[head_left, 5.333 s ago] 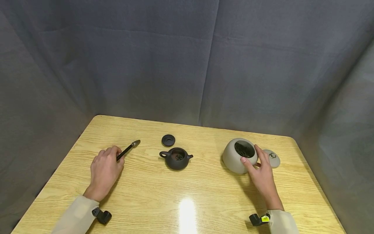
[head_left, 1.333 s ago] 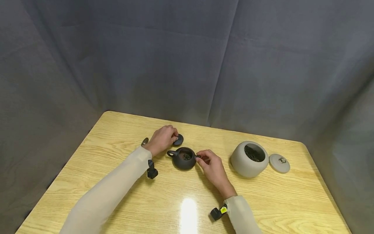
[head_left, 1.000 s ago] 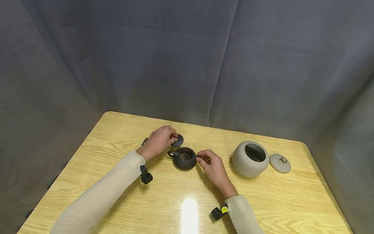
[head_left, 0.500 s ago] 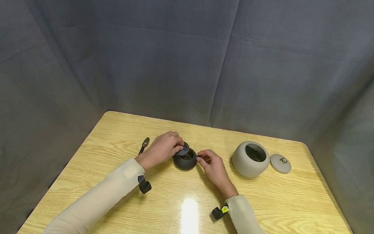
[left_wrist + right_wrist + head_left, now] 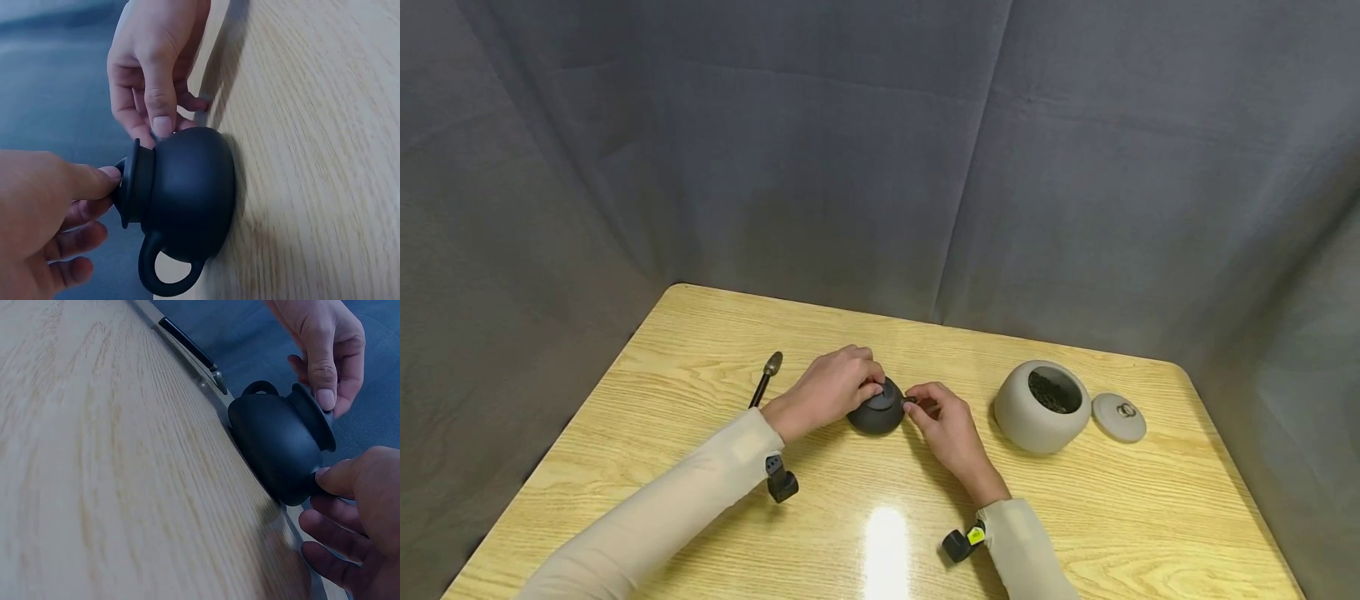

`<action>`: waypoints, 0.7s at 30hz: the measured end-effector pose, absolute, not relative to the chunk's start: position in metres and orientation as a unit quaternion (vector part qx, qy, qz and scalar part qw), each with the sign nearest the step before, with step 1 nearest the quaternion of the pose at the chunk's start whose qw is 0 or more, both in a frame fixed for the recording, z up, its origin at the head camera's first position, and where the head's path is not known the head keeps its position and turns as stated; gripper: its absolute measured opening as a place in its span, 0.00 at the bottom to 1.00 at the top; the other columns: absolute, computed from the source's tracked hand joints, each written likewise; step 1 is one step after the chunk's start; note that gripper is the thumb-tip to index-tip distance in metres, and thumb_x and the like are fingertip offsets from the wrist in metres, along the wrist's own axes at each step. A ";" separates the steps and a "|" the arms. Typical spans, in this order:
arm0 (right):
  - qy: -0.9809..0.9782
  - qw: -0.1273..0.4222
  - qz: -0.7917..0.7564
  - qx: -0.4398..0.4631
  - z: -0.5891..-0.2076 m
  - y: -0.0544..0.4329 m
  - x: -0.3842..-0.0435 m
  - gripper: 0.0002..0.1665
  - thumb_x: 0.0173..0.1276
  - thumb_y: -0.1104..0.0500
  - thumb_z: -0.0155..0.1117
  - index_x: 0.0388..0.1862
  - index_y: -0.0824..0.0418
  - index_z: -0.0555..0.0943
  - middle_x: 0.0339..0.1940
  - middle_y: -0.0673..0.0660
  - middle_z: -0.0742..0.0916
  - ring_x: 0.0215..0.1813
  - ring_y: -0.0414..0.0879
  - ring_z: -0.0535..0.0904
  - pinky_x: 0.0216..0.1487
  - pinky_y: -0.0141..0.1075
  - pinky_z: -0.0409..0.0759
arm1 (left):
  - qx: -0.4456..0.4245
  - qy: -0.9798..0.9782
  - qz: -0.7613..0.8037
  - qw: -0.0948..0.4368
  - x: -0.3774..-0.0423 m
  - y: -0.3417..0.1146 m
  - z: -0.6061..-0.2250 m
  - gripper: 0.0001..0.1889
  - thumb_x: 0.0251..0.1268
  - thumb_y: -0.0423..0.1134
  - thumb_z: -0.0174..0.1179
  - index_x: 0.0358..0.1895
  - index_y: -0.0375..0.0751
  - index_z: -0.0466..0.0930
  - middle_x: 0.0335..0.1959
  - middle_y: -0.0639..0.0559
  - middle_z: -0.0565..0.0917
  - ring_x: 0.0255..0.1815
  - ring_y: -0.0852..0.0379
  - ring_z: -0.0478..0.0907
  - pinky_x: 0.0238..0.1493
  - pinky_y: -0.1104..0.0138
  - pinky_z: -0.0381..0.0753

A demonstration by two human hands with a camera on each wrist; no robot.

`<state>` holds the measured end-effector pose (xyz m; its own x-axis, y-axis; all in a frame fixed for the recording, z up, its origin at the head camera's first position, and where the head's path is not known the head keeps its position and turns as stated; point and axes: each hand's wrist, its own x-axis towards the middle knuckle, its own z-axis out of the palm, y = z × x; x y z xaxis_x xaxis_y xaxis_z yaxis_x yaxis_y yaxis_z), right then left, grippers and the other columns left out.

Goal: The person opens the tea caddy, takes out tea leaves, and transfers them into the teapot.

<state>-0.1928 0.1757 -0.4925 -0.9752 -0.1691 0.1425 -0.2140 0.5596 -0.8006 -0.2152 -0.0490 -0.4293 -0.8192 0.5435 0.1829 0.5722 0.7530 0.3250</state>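
Observation:
A small dark teapot (image 5: pixel 876 419) stands upright on the wooden table. My left hand (image 5: pixel 831 389) pinches the knob of its round lid (image 5: pixel 130 184), which sits at the pot's mouth, its flange a little above the rim in the left wrist view. On the other side, my right hand (image 5: pixel 950 431) pinches the teapot's spout between thumb and fingers. The looped handle (image 5: pixel 164 269) shows in the left wrist view; in the head view my left hand hides it. The tea leaves inside the pot are covered by the lid.
A grey jar (image 5: pixel 1037 417) with dark tea leaves stands open to the right, its grey lid (image 5: pixel 1118 417) lying beside it. A black-handled spoon (image 5: pixel 767 377) lies left of the teapot, partly behind my left forearm. Grey curtains (image 5: pixel 820 167) enclose the table (image 5: pixel 1150 500).
My left hand has put down the spoon, picked up the teapot lid and brought it onto the pot's mouth. My right hand has moved from the jar to the teapot's spout.

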 end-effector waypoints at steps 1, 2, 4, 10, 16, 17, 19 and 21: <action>-0.883 0.024 0.456 0.108 -0.492 0.176 -0.193 0.08 0.77 0.58 0.70 0.52 0.55 0.87 0.46 0.54 0.89 0.46 0.46 0.86 0.53 0.41 0.84 | -0.299 -0.935 -0.186 0.039 -0.215 -0.048 -0.430 0.07 0.75 0.44 0.68 0.46 0.48 0.92 0.45 0.53 0.87 0.48 0.55 0.83 0.50 0.58 0.87; -0.883 0.024 0.455 0.108 -0.493 0.176 -0.193 0.08 0.77 0.58 0.70 0.52 0.55 0.87 0.46 0.54 0.90 0.47 0.46 0.86 0.53 0.41 0.84 | -0.299 -0.936 -0.184 0.039 -0.216 -0.048 -0.430 0.07 0.75 0.44 0.68 0.47 0.48 0.92 0.45 0.53 0.87 0.49 0.54 0.83 0.50 0.58 0.87; -0.885 0.023 0.453 0.108 -0.493 0.176 -0.193 0.09 0.77 0.58 0.70 0.52 0.55 0.87 0.47 0.54 0.90 0.47 0.46 0.86 0.54 0.42 0.84 | -0.298 -0.936 -0.182 0.038 -0.216 -0.048 -0.431 0.07 0.76 0.43 0.68 0.47 0.47 0.92 0.45 0.52 0.87 0.49 0.54 0.83 0.50 0.58 0.88; -0.885 0.020 0.454 0.105 -0.493 0.175 -0.194 0.09 0.77 0.57 0.70 0.53 0.54 0.87 0.47 0.54 0.89 0.48 0.46 0.86 0.55 0.44 0.84 | -0.300 -0.936 -0.183 0.037 -0.217 -0.047 -0.434 0.06 0.75 0.43 0.69 0.46 0.47 0.91 0.45 0.52 0.87 0.49 0.54 0.83 0.49 0.59 0.88; -0.886 0.019 0.451 0.104 -0.493 0.175 -0.194 0.09 0.77 0.57 0.70 0.53 0.54 0.87 0.47 0.53 0.90 0.49 0.46 0.86 0.55 0.44 0.84 | -0.295 -0.935 -0.193 0.037 -0.217 -0.048 -0.439 0.07 0.75 0.43 0.69 0.47 0.47 0.91 0.46 0.52 0.87 0.49 0.55 0.84 0.50 0.59 0.87; -0.886 0.019 0.452 0.105 -0.493 0.176 -0.194 0.10 0.77 0.57 0.70 0.54 0.55 0.87 0.48 0.54 0.90 0.49 0.46 0.86 0.55 0.44 0.84 | -0.293 -0.935 -0.196 0.038 -0.217 -0.048 -0.439 0.07 0.75 0.43 0.69 0.47 0.47 0.91 0.46 0.53 0.87 0.49 0.55 0.83 0.49 0.59 0.87; -0.885 0.020 0.453 0.105 -0.493 0.177 -0.193 0.11 0.77 0.57 0.70 0.55 0.56 0.87 0.48 0.54 0.90 0.49 0.47 0.87 0.55 0.45 0.85 | -0.292 -0.933 -0.206 0.041 -0.215 -0.048 -0.439 0.07 0.75 0.44 0.69 0.47 0.47 0.91 0.45 0.53 0.87 0.48 0.55 0.83 0.48 0.60 0.87; -0.884 0.022 0.455 0.104 -0.492 0.178 -0.192 0.13 0.77 0.57 0.70 0.57 0.58 0.86 0.50 0.55 0.90 0.49 0.48 0.87 0.55 0.44 0.85 | -0.290 -0.931 -0.217 0.045 -0.212 -0.048 -0.438 0.07 0.74 0.44 0.70 0.48 0.47 0.91 0.44 0.53 0.86 0.47 0.56 0.83 0.48 0.60 0.87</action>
